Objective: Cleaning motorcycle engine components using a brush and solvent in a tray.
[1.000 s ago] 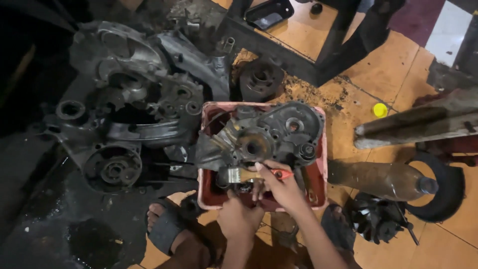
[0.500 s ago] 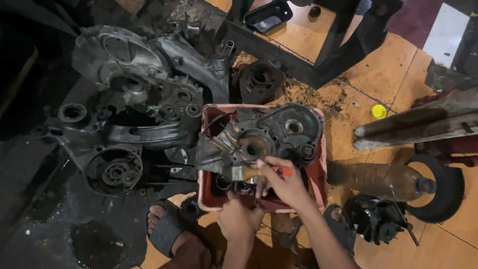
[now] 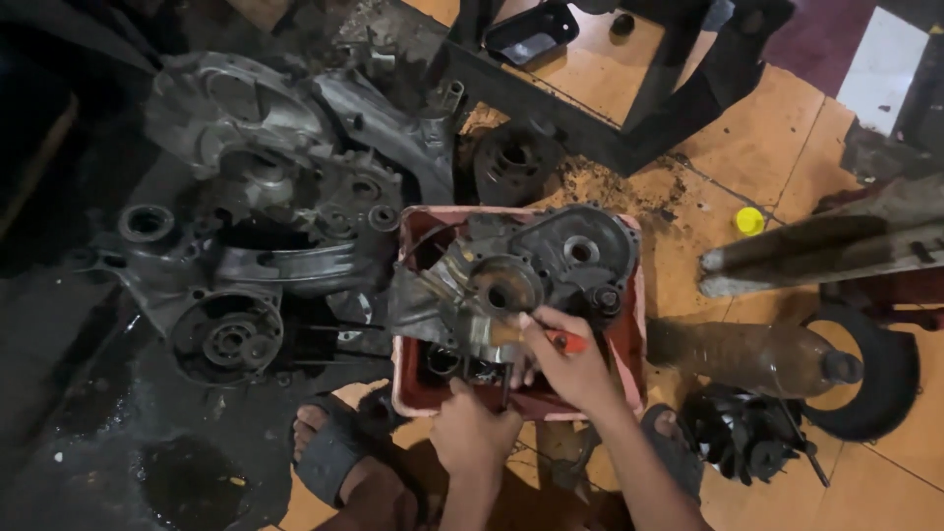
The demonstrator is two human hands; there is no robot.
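Engine casing (image 3: 531, 270) sits in a red tub (image 3: 629, 344); right hand (image 3: 570, 364) grips an orange-handled brush (image 3: 551, 339), left hand (image 3: 474, 433) closed on the tub's rim.

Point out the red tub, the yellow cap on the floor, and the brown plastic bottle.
red tub (image 3: 629, 366), head view, on its right wall.
yellow cap (image 3: 750, 220), head view, on its top face.
brown plastic bottle (image 3: 752, 356), head view, on the middle of its body.

left of the fingers, large grey engine casing (image 3: 256, 256) on oily floor; right, lying brown bottle (image 3: 757, 356), black tyre (image 3: 885, 369), small yellow cap (image 3: 750, 220); beyond, black frame (image 3: 629, 108) and black tray (image 3: 531, 34).
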